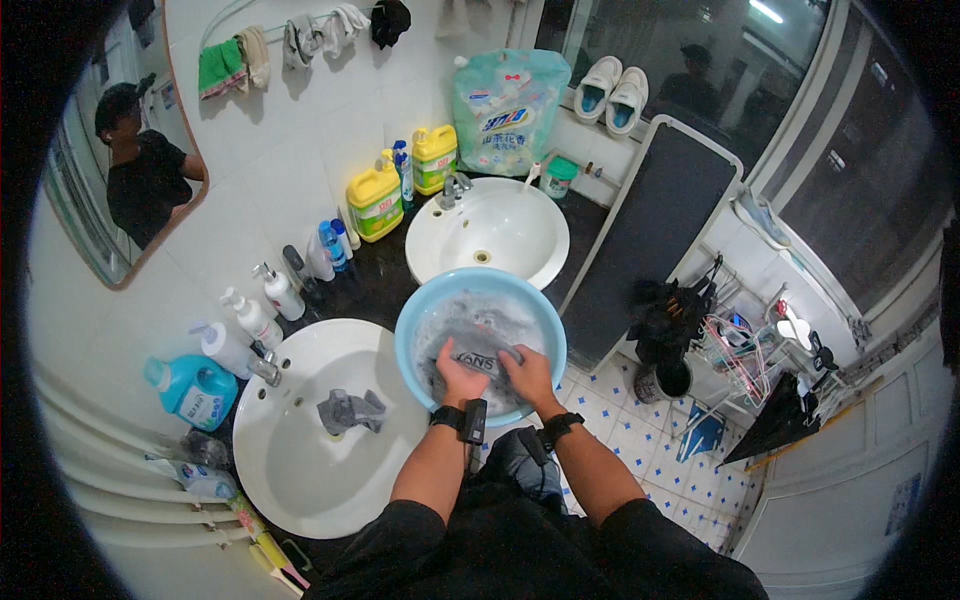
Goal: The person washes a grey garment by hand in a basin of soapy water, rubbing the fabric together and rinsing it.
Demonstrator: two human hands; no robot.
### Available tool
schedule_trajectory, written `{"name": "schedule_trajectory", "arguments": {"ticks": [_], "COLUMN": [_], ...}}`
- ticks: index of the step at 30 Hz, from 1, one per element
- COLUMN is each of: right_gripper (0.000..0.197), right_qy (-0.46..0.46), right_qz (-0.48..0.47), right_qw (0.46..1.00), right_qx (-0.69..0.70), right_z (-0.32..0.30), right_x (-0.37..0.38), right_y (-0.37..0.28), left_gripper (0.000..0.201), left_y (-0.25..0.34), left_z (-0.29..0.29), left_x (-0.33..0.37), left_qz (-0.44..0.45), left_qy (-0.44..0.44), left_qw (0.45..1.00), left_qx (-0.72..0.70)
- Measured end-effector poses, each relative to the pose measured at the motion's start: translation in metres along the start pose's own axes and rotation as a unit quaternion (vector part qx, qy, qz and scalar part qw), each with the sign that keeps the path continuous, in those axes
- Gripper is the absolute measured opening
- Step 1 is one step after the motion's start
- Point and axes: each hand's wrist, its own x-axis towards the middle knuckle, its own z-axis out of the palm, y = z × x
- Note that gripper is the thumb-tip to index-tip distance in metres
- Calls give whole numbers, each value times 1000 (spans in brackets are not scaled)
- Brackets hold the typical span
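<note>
Over a light blue basin of sudsy water, I hold a wet grey sock with dark lettering stretched between both hands. My left hand grips its left end, thumb on top. At the other end, my right hand pinches the fabric. Some fingers are hidden beneath the sock. White foam covers much of the water around it. Another grey sock lies crumpled in the white sink to the left of the basin.
A second white sink sits behind the basin. Bottles, including a blue detergent jug and yellow bottles, line the dark counter. An ironing board leans at the right, near a rack with hangers. Socks hang on the wall.
</note>
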Motion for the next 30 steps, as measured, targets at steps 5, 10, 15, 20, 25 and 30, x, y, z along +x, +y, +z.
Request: {"name": "schedule_trajectory", "arguments": {"ticks": [5,10,15,20,25,30], "right_gripper": [31,31,32,32,32,31], "right_qy": [10,13,11,3,15,21], "right_qz": [-6,9,2,4,-16,-17], "right_qw": [1000,1000,1000,1000,1000,1000], "right_qx": [3,7,-14,-7,15,8], "right_z": [-1,-3,-3,-3,-2,-1], "right_x": [0,-3,-3,-3,-2,-1], "right_y": [-1,-9,-4,-3,-2,-5], "left_gripper": [45,44,43,43,44,44], "left_y": [-1,1,-2,-3,-2,-1], "left_z": [1,-6,0,-2,-2,-12], "left_x": [-2,2,-3,-3,1,11], "left_qz": [-8,-22,-12,10,-11,-1], "left_qy": [-44,-51,0,-42,-28,-23], "left_qw": [999,998,1000,998,999,999], "left_qx": [3,-6,18,49,25,33]}}
